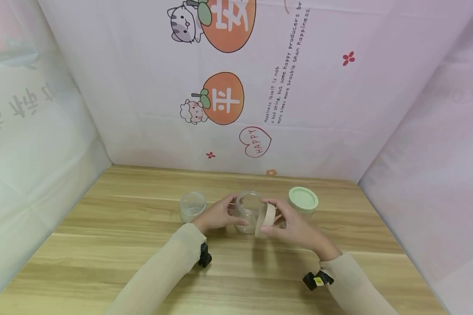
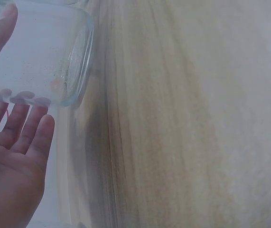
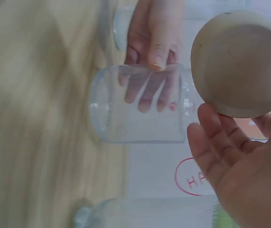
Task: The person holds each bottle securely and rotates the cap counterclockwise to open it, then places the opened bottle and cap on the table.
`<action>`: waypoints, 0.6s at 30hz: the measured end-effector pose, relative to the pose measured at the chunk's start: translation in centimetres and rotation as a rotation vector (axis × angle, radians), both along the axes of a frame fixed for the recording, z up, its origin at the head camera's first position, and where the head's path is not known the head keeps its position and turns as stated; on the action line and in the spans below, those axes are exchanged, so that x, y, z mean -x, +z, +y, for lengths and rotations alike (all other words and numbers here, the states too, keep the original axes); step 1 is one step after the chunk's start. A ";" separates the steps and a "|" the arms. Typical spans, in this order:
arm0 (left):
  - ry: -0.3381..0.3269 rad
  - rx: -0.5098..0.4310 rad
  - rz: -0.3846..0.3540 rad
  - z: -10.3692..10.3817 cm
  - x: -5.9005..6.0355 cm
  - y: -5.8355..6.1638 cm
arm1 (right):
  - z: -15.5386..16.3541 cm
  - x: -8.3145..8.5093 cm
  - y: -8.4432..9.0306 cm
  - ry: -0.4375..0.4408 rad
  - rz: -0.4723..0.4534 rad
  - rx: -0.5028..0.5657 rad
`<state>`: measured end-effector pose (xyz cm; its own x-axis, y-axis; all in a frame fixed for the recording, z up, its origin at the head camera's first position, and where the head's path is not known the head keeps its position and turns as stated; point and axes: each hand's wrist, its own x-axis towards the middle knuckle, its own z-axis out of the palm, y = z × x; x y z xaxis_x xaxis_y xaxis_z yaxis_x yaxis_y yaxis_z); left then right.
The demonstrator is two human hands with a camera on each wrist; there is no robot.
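Note:
A clear jar [image 1: 245, 215] stands upright at the middle, its wide mouth uncovered. My left hand [image 1: 220, 213] grips its side, thumb in front and fingers behind, the fingers showing through the wall in the right wrist view. On the right, my right hand [image 1: 293, 224] pinches a round beige lid [image 3: 242, 66] by its rim between thumb and fingers. The lid is tilted on edge beside the jar, away from the mouth. In the left wrist view, the thumb and fingertips of that hand lie against the jar [image 2: 40, 57].
To the left stands another clear jar [image 1: 193, 206], without a lid. A jar with a pale green lid [image 1: 303, 198] is behind my right hand. They share a wooden table [image 1: 122, 245], with printed white cloth [image 1: 150, 87] at the back and sides.

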<state>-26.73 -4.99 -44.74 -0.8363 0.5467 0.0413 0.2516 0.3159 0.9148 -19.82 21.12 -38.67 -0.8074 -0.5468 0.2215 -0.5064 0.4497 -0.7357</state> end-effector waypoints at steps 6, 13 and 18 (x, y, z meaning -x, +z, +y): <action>0.005 0.007 0.015 0.0 0.0 -0.1 | 0.8 -0.7 -1.6 0.046 -0.052 0.000; -0.003 0.018 0.023 0.0 0.5 -0.5 | 0.9 -1.7 -3.4 0.077 -0.141 -0.041; -0.004 0.011 0.015 0.0 0.4 -0.5 | 0.5 -2.2 -4.5 0.082 -0.214 -0.044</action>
<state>-27.12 -4.95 -45.20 -0.8337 0.5501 0.0479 0.2667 0.3251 0.9073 -17.64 21.61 -43.14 -0.7858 -0.6180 0.0244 -0.3771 0.4475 -0.8109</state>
